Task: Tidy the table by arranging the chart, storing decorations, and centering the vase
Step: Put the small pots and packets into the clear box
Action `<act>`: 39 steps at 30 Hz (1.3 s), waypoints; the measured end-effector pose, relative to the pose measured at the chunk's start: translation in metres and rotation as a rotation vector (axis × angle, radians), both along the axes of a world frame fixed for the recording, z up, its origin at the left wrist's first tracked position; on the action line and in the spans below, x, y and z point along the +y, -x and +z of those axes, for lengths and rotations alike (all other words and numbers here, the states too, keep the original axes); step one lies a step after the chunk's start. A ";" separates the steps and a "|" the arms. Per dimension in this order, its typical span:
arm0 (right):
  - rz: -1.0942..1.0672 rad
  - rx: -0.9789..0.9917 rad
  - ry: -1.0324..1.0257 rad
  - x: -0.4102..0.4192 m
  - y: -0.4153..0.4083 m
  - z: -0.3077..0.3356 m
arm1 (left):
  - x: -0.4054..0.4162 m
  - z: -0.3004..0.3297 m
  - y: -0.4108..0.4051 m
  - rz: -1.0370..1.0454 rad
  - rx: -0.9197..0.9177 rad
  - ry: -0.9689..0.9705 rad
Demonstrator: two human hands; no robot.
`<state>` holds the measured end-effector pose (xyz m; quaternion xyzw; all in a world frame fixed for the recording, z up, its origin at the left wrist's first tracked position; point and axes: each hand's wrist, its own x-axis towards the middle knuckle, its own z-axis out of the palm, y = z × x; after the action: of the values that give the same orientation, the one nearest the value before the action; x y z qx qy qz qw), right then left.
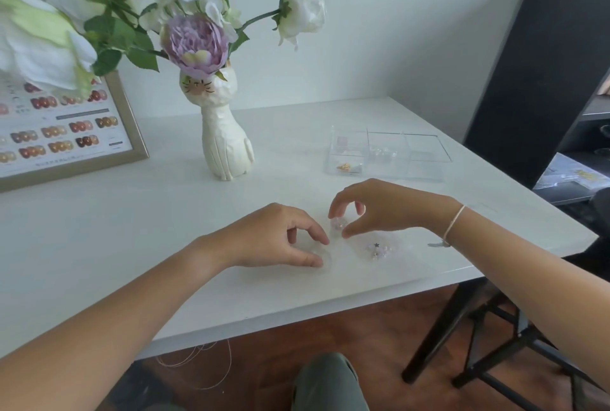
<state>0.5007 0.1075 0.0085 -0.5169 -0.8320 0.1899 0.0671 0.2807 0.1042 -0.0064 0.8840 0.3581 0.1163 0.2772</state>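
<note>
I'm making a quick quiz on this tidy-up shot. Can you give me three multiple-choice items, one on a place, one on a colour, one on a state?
1. Where does the framed chart stand relative to the cat-shaped vase?
A. to its left
B. to its right
C. in front of it

2. What colour is the bloom directly above the vase's cat face?
A. red
B. lilac
C. yellow

3. What is the state of the clear compartment box?
A. closed with a lid
B. open, with small pieces in some compartments
C. tipped upside down

Answers:
1 A, the chart leans at the table's left edge of view.
2 B, the lilac flower sits at the vase's mouth.
3 B, no lid covers it and small bits show inside.
</note>
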 end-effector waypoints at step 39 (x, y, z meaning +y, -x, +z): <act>-0.405 0.229 -0.219 0.058 -0.134 0.045 | 0.152 0.062 -0.163 0.003 0.206 -0.170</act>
<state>0.6345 0.1652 0.0531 -0.6378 -0.7140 0.1389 0.2532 0.4436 0.2558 0.0560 0.9110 0.3750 0.0552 0.1628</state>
